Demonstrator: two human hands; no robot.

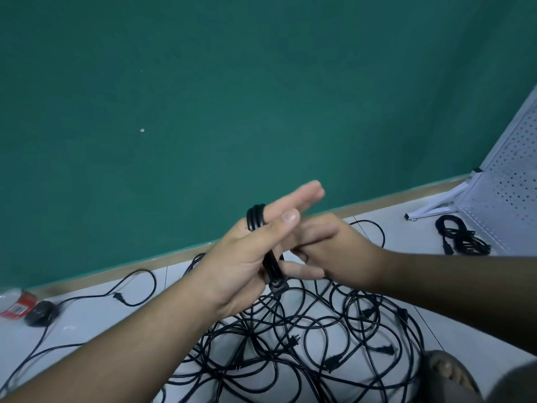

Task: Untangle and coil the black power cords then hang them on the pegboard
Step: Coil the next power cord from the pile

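My left hand [241, 257] is held up with straight fingers. A black power cord [255, 219] is wound in several loops round it, and my thumb pins the loops against the palm. One plug [277, 287] of this cord hangs just below the hand. My right hand [343, 251] is close behind, its fingertips pinching the cord by the coil; it is blurred. A big tangle of black cords [305, 344] lies on the floor beneath both hands. The white pegboard [505, 187] leans at the far right.
A bundled black cord [462, 237] lies on the floor at the pegboard's foot. A red can [17, 303] and a dark round object [40, 312] sit at the left by the green wall. A foot [447, 373] shows at the lower right.
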